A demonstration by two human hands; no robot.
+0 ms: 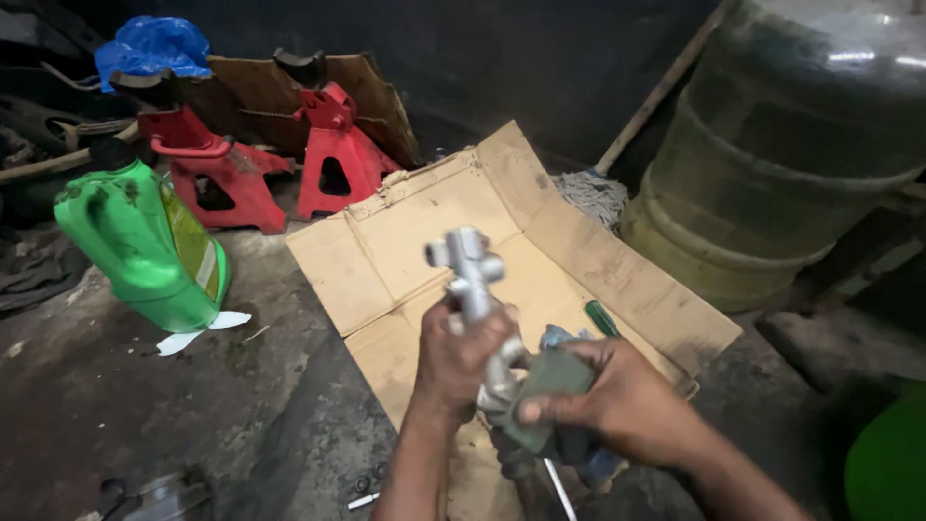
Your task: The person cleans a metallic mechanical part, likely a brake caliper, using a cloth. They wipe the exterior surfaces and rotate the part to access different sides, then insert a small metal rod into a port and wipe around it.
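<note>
Gripping the metal part (470, 275) low on its stem, the left hand (461, 359) is clamped around it and holds it upright over the cardboard (415, 232). The right hand (617, 396) is closed on a green rag (552, 381) pressed to the part's base. If oily, the part could slip and drop, or a hard wipe could twist it loose.

Metal part (470, 275): cast, silvery-grey, elongated body with short round stubs branching at the top end. Held upright, slightly tilted, above the flattened cardboard sheet (424, 232). Lower portion enclosed in the left hand (458, 359). Cloth (545, 400): dull grey-green, folded pad, pressed against the part's lower end, just right of it, under the right hand (617, 400). Both clear of the cardboard.
</note>
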